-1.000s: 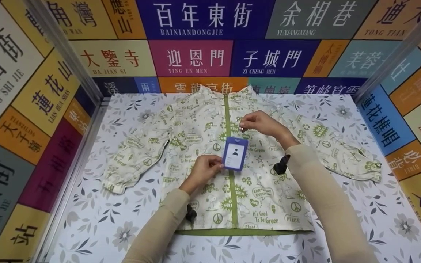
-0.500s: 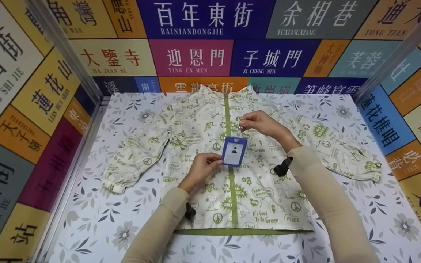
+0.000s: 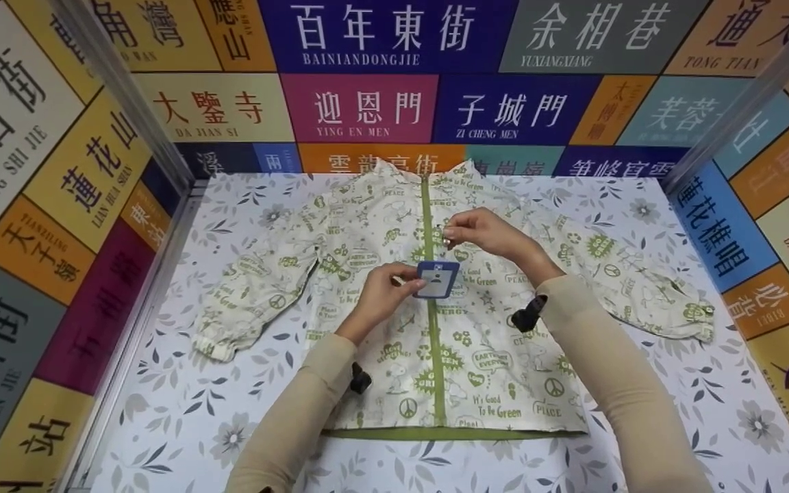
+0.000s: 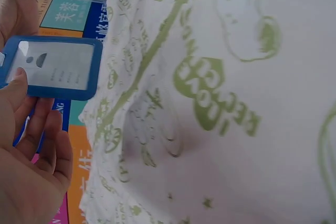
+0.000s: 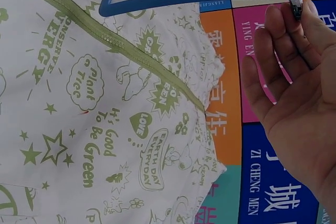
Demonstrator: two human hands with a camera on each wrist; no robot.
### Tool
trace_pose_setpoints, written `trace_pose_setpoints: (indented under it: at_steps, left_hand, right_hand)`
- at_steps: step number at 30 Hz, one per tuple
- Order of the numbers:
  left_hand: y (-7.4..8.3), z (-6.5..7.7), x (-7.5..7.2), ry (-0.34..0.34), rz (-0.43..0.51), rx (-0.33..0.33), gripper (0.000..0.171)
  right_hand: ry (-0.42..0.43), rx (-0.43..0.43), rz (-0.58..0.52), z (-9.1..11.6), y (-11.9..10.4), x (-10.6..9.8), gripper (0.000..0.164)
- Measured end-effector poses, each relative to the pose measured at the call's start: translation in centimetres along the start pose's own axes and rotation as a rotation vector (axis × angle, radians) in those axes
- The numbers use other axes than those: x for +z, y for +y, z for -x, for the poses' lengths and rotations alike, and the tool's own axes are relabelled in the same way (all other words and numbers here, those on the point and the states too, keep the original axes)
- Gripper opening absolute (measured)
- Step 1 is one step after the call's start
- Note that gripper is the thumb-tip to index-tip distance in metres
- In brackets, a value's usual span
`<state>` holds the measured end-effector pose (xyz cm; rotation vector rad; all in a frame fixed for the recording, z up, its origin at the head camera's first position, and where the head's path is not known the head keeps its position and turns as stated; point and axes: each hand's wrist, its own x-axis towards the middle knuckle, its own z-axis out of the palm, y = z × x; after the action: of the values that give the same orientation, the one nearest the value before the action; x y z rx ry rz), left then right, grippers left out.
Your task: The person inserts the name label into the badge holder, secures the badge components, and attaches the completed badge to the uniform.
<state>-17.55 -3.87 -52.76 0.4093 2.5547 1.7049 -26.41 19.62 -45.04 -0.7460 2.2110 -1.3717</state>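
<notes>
A blue-framed ID badge holder [image 3: 437, 281] with a white card inside is pinched at its left edge between the thumb and fingers of my left hand [image 3: 382, 298]. In the left wrist view the thumb lies on the card's face, with the fingers behind the badge. My right hand [image 3: 487, 233], just above and right of the badge, pinches a small metal clip [image 5: 295, 8] between thumb and forefinger. The clip's shiny end points toward the badge's edge in the right wrist view. Below both hands lies a white jacket [image 3: 497, 376] with green print and a green zipper.
The jacket lies spread on a table [image 3: 230, 438] covered in white leaf-patterned material, both sleeves out to the sides. Walls of coloured panels with street names [image 3: 367, 109] stand behind and at both sides.
The badge has tilted from nearly facing the head camera to a flatter angle, so it looks shorter. My left hand has risen slightly; the right hand has shifted a little left.
</notes>
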Motion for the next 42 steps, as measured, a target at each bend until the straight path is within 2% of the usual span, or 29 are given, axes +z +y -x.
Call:
trace_pose_setpoints:
  at_steps: [6,12,18,23,30,33,40,42]
  left_hand:
    - [1.2,-1.1,-0.2,-0.016,0.019,0.056,0.024]
    - [1.9,-1.5,-0.1,-0.019,0.072,0.068,0.029]
    - [2.2,-1.6,0.1,0.008,0.087,0.062,0.029]
    - [2.1,-1.7,0.5,0.026,0.146,0.072,0.029]
    - [2.0,-1.9,0.8,0.045,0.189,0.077,0.024]
    - [1.8,-1.9,0.8,0.049,0.199,0.073,0.023]
    - [1.6,-2.0,0.9,0.082,0.211,0.079,0.027]
    - [1.5,-2.0,1.0,0.094,0.204,0.08,0.027]
  right_hand:
    - [-0.016,-0.014,0.015,0.6,-2.0,0.4,0.027]
    - [-0.027,-0.042,0.0,0.8,-3.1,0.8,0.022]
    - [-0.015,-0.037,0.005,0.8,-3.0,1.0,0.029]
    - [0.001,-0.031,0.018,0.8,-3.0,1.2,0.026]
    - [0.029,-0.063,0.044,0.0,-0.5,1.1,0.024]
    - [0.033,-0.07,0.063,-0.2,-0.2,1.2,0.026]
    - [0.042,-0.066,0.089,0.8,-3.4,1.8,0.023]
    - [0.052,-0.071,0.089,0.8,-3.4,1.9,0.022]
